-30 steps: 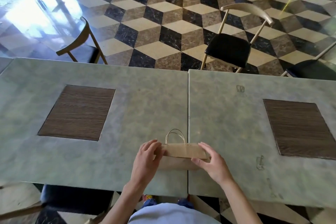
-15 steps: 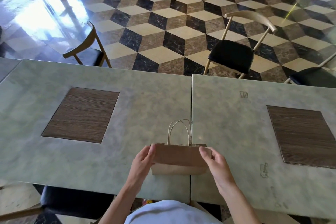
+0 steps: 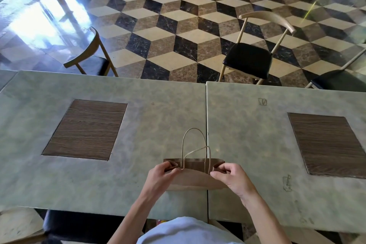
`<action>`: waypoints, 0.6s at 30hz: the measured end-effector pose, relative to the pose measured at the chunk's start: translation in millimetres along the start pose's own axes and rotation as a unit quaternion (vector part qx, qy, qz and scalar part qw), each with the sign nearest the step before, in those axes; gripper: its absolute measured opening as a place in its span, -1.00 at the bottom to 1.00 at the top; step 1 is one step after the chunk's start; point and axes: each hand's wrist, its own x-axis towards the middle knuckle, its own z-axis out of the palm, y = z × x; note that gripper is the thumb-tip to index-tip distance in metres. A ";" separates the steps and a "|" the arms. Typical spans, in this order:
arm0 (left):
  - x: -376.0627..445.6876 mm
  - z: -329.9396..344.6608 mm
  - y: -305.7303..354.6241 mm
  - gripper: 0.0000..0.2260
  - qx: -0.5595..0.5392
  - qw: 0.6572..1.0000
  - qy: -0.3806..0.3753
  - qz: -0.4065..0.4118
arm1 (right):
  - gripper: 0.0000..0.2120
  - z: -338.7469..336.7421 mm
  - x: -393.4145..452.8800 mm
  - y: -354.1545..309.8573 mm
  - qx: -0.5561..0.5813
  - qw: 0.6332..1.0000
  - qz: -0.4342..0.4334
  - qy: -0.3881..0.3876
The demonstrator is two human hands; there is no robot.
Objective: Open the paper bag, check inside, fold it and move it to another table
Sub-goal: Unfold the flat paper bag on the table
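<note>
A small brown paper bag [image 3: 195, 179] with twisted paper handles stands over the seam between two grey-green tables, near their front edge. Its mouth is pulled apart and the side gussets show. My left hand [image 3: 161, 177] pinches the near rim at the bag's left corner. My right hand [image 3: 230, 178] pinches the near rim at its right corner. Both handles [image 3: 195, 145] stand up above the opening. What lies inside the bag is hidden by its near wall.
The left table [image 3: 158, 121] and right table [image 3: 247, 125] each carry a dark wood inlay panel [image 3: 86, 129] [image 3: 326, 144]. Beyond the far edges stand a wooden chair [image 3: 93, 55] and black-seated chairs [image 3: 251, 59] [image 3: 338, 81] on a checkered floor.
The bag went from folded flat under my hands to standing upright. My hands shifted to its top corners and pulled the mouth apart. The handles rose.
</note>
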 end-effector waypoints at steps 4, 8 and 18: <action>-3.2 2.9 4.3 -0.92 -0.008 1.000 0.020 0.014 | -0.82 1.1 -1.7 -3.3 -0.060 0.998 -0.005 0.033; -2.9 1.4 8.6 -0.79 -0.006 0.995 0.088 0.046 | -0.74 0.4 -3.2 -7.7 -0.105 0.988 -0.059 0.094; -3.2 -10.9 12.6 -0.80 -0.034 0.975 0.201 0.086 | -0.82 -7.2 -12.7 -22.6 -0.171 0.942 -0.150 0.248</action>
